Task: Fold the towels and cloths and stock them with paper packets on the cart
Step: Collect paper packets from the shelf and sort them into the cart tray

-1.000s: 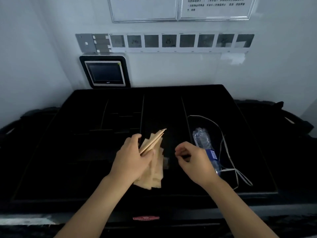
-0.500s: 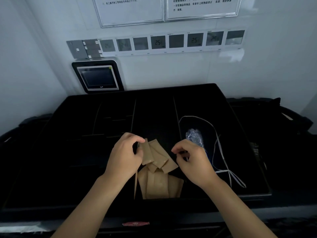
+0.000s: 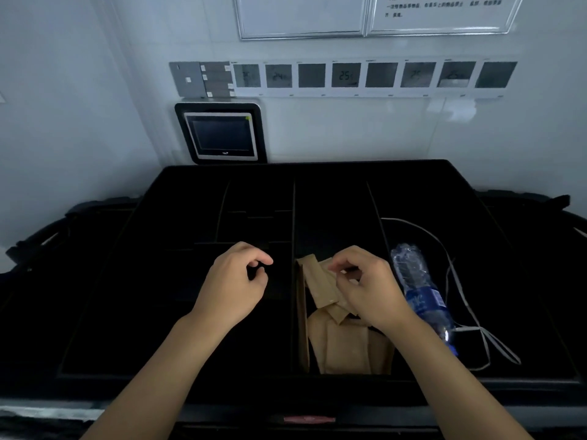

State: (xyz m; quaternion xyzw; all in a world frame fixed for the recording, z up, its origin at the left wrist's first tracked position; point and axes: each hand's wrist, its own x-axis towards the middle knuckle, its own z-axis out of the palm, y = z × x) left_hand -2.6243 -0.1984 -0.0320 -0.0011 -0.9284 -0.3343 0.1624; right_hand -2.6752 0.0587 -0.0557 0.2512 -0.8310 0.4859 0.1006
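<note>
Several brown paper packets (image 3: 341, 344) lie in the front of the middle compartment of the black cart tray (image 3: 317, 381); one stands on edge against the left divider. My right hand (image 3: 368, 287) is over the upper packets, its thumb and curled fingers pinching the top paper packet (image 3: 319, 284). My left hand (image 3: 236, 282) hovers over the dark compartment left of the divider, fingers loosely curled and holding nothing. No towels or cloths are visible.
A clear plastic water bottle with a blue label (image 3: 419, 290) lies in the right compartment beside a looped white cord (image 3: 457, 287). The tray's back-left part is split into small cells. A wall panel with a screen (image 3: 221, 134) hangs behind the cart.
My left hand let go of the packets and moved left of the divider. The packets now lie in the middle compartment. My right hand came onto them.
</note>
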